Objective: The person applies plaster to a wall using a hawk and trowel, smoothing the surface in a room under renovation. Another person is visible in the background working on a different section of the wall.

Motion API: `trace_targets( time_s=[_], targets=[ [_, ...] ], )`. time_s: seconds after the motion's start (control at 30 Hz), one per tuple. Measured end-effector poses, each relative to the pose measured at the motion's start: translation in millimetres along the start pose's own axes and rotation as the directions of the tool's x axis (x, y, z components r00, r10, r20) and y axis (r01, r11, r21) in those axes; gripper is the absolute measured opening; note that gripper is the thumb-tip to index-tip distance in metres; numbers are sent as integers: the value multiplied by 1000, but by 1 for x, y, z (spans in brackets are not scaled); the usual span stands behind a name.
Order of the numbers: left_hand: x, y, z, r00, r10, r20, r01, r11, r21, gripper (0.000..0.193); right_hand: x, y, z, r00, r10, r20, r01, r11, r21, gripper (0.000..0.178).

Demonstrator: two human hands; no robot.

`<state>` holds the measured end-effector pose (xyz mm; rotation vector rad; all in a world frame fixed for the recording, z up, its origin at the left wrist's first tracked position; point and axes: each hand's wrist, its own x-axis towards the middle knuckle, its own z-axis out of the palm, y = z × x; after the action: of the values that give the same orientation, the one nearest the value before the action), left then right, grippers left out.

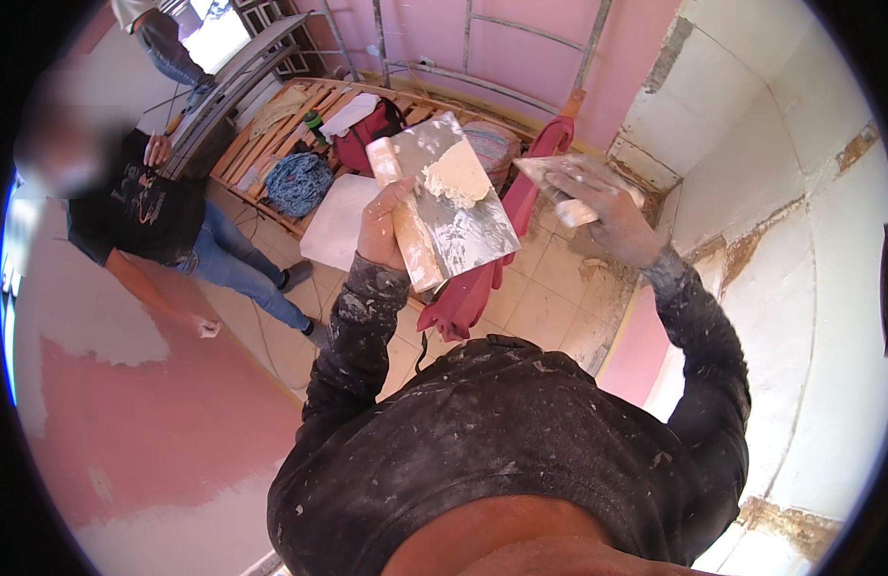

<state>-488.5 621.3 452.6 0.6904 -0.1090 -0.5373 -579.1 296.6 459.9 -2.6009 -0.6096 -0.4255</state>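
– Metal was in the left hand (pixel 381 228): it gripped the long handle (pixel 418 248) of a flat plate (pixel 484 237).

– What was on the plate?

– A soft lump of pale paste (pixel 459 177). The right hand (pixel 617 223) was wrapped around a trowel (pixel 538 167), just beside the plate, not touching it.

– What could have gone wrong?

– If the plate tipped too far, I think the paste could have slid onto the red cloth (pixel 471 300) below.

– And farther out?

– A red bag (pixel 352 146) lay on wooden slats (pixel 234 161), and another person (pixel 127 197) was off to the left.

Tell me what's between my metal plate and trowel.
In the head view, between metal plate and trowel, pink cloth and a striped bundle show farther back.
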Motion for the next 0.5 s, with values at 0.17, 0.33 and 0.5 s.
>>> trace_targets(
  time_s=[0.17, 0.33, 0.5],
  targets=[
    [12, -4, 4, 997, 62, 51, -60, 998, -29, 42, -8, -78, -10, 928, 359, -100, -278, 846, 455, 49],
    [10, -13, 4, 990, 113, 89, -117, 993, 34, 47, 26, -146, -7, 940, 291, -177, -247, 940, 235, 52],
    [6, -14, 14, 979, 180, 95, -198, 949, 244, 39, 41, -146, 21, 956, 292, -20, -291, 956, 38, 53]
  ],
)
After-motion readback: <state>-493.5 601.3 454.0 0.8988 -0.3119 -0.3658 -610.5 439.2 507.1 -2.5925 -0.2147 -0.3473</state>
